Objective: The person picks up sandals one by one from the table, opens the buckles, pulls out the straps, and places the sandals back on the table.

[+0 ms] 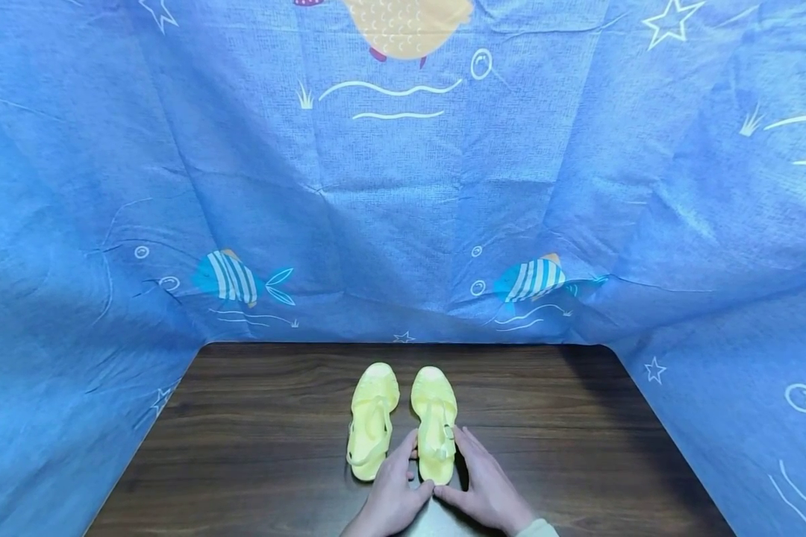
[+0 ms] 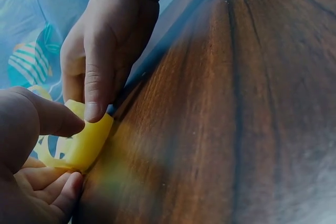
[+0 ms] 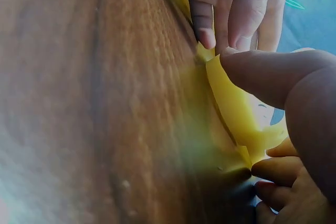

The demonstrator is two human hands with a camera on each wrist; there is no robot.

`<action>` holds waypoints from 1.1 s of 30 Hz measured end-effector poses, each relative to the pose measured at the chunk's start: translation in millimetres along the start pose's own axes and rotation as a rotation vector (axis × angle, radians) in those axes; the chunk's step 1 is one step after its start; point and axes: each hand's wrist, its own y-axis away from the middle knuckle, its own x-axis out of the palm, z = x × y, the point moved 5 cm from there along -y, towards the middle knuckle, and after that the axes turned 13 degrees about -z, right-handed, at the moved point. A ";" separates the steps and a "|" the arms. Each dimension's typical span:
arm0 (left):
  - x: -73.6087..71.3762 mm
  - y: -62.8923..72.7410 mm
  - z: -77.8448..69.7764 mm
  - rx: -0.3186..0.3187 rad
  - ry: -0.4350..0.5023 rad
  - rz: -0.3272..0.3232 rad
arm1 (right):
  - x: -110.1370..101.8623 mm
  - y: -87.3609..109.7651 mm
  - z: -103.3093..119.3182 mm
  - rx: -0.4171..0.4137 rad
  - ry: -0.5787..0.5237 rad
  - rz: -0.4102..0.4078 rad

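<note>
"Head view first: where are we?"

"Low in the middle of the frame, a yellow sandal (image 1: 433, 406) lies on the worktop (image 1: 262, 432), toe pointing up the frame. The other sandal (image 1: 375, 399) lies just to its left, apart from it. The left hand (image 1: 395, 488) and the right hand (image 1: 486, 485) hold the first one at its heel end, one each side, thumbs close together behind the heel."

"Anything to mind?"

"The buckle (image 1: 448, 431), right by the right hand's fingertips. I'd bear on the edges of the sole; the straps would probably flex."

"And the left wrist view?"

"At lower left, the left hand's thumb and fingers bracket the heel, with the right thumb against it from above. Even pressure from both should stop it twisting."

"Right wrist view?"

"Right of centre, the right thumb lies along the heel's edge, fingers below; the left hand is at the top. How firmly they squeeze, I can't tell. Small, level nudges would probably serve best here."
</note>
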 end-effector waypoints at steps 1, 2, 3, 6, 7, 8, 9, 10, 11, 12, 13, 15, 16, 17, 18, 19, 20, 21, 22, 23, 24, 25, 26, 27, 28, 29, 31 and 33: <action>0.0 0.6 0.1 -0.007 0.012 0.004 | -0.2 0.8 0.6 -0.004 -0.005 -0.004; 0.0 1.5 0.3 -0.011 0.018 0.007 | -0.4 1.6 1.3 -0.009 -0.007 -0.008; -0.2 2.4 0.4 -0.014 0.024 0.009 | -0.5 2.4 1.9 -0.016 -0.009 -0.011; -1.0 5.6 0.6 -0.019 0.031 0.013 | -1.6 5.3 4.8 -0.040 -0.014 -0.025; -1.4 6.7 0.6 -0.019 0.036 0.013 | -2.0 6.3 5.8 -0.049 -0.013 -0.028; -1.9 8.1 0.5 -0.016 0.037 0.013 | -2.5 7.4 6.8 -0.059 -0.011 -0.031; -2.4 9.4 0.1 -0.011 0.039 0.012 | -2.9 8.5 7.7 -0.067 -0.005 -0.033; -2.9 10.8 -0.2 -0.009 0.044 0.013 | -3.5 9.7 8.8 -0.077 0.002 -0.036; -3.3 12.3 -0.3 -0.005 0.050 0.014 | -4.1 10.9 9.9 -0.087 0.011 -0.037; -3.7 13.7 -0.5 -0.003 0.052 0.015 | -4.6 12.1 10.8 -0.095 0.020 -0.038; -4.1 15.1 -0.6 -0.003 0.053 0.016 | -5.2 13.2 11.8 -0.102 0.025 -0.038; -4.9 17.4 -1.0 0.000 0.060 0.018 | -6.2 15.3 13.3 -0.110 0.034 -0.037; -5.1 18.3 -0.9 -0.002 0.064 0.022 | -6.6 16.3 14.2 -0.117 0.035 -0.038; -5.3 19.4 -1.1 -0.002 0.065 0.025 | -6.8 17.3 14.6 -0.117 0.034 -0.033; -5.6 20.4 -1.4 -0.008 0.068 0.029 | -6.7 18.1 14.9 -0.112 0.027 -0.027; -5.8 21.3 -1.6 -0.012 0.076 0.035 | -6.7 19.0 15.0 -0.107 0.020 -0.022; -6.0 22.2 -1.8 -0.018 0.085 0.043 | -6.5 20.1 14.9 -0.106 0.017 -0.019; -6.1 23.3 -1.8 -0.028 0.097 0.051 | -6.5 21.3 15.3 -0.109 0.014 -0.020; -6.1 24.7 -1.5 -0.039 0.105 0.060 | -6.6 22.7 15.8 -0.118 0.013 -0.025; -6.3 26.0 -1.4 -0.049 0.114 0.067 | -6.7 24.0 16.3 -0.126 0.009 -0.031; -6.3 27.1 -1.0 -0.057 0.125 0.072 | -6.9 25.4 17.0 -0.141 0.005 -0.042; -6.4 28.2 -0.9 -0.059 0.135 0.075 | -7.1 26.9 17.7 -0.161 0.006 -0.056; -6.6 29.4 -1.0 -0.055 0.142 0.076 | -7.2 28.3 18.4 -0.177 0.001 -0.067; -6.9 30.6 -1.2 -0.042 0.146 0.076 | -7.4 29.6 19.0 -0.199 -0.001 -0.080; -7.4 31.7 -1.8 -0.023 0.147 0.073 | -7.5 30.9 19.2 -0.215 0.002 -0.093; -8.0 32.7 -2.7 0.001 0.146 0.069 | -7.6 31.9 19.3 -0.226 0.005 -0.100; -9.5 35.0 -4.7 0.051 0.142 0.063 | -7.4 33.8 18.7 -0.243 0.014 -0.111; -10.9 37.1 -5.9 0.069 0.133 0.069 | -7.5 35.4 18.1 -0.254 0.020 -0.118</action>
